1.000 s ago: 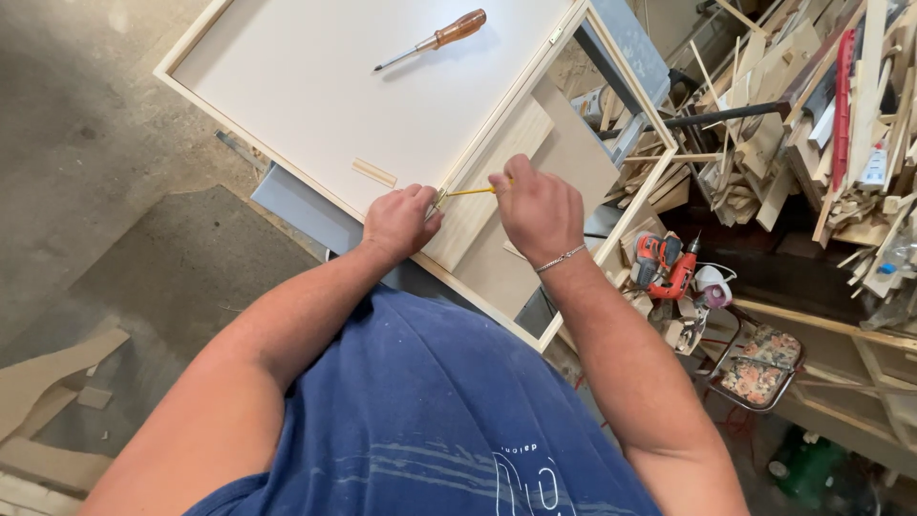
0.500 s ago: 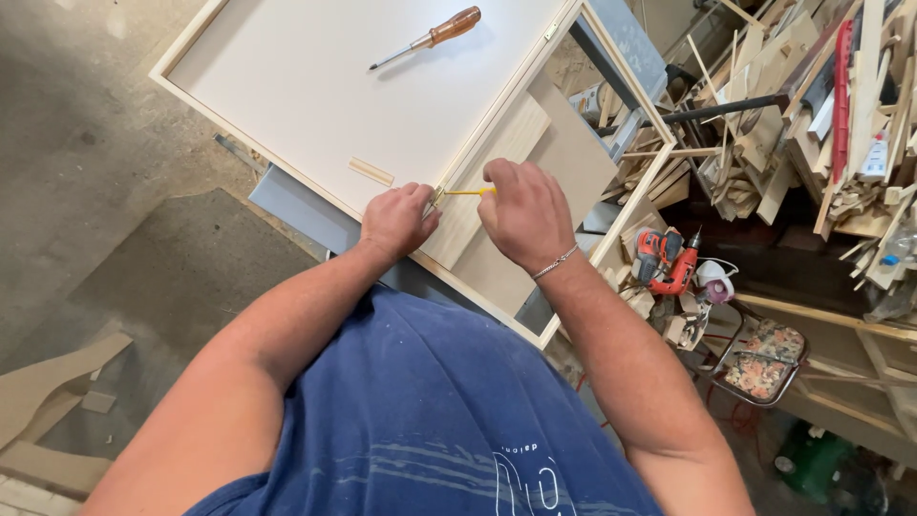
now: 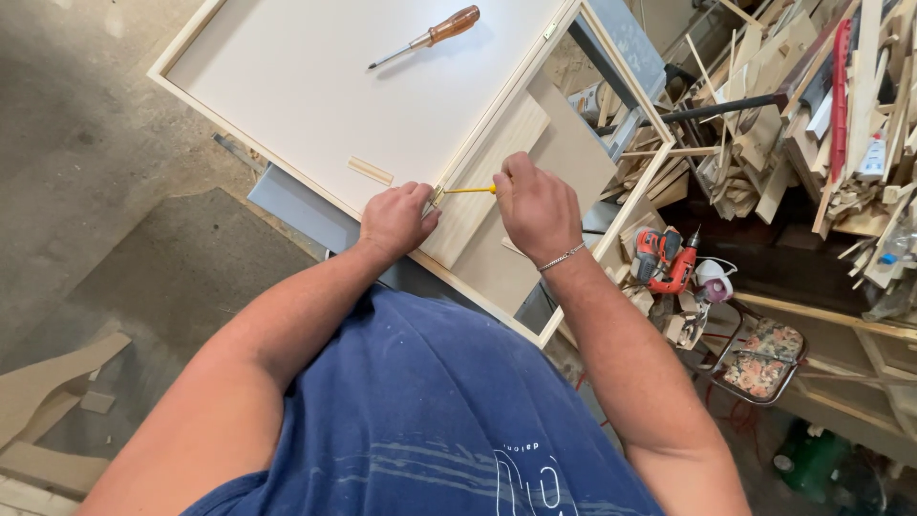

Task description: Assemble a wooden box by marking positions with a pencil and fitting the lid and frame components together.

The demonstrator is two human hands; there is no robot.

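My right hand (image 3: 537, 203) grips a screwdriver with a yellow shaft (image 3: 470, 189), its tip pointing left at the edge of a white framed panel (image 3: 315, 86). My left hand (image 3: 396, 219) rests at that edge, fingers pinched on a small metal fitting (image 3: 437, 196) beside the tip. A small light wooden block (image 3: 370, 170) lies on the panel just left of my left hand. A second screwdriver with a brown wooden handle (image 3: 430, 35) lies at the far side of the panel.
A red and black cordless drill (image 3: 666, 260) lies on a cluttered surface to the right. Heaps of wood offcuts (image 3: 812, 115) fill the right side. A patterned cushion seat (image 3: 761, 351) sits lower right. Grey concrete floor (image 3: 86, 143) and wood scraps (image 3: 48, 392) are at left.
Both hands have stayed at the panel's edge; the right hand has shifted slightly on the yellow screwdriver. The view has moved a little.
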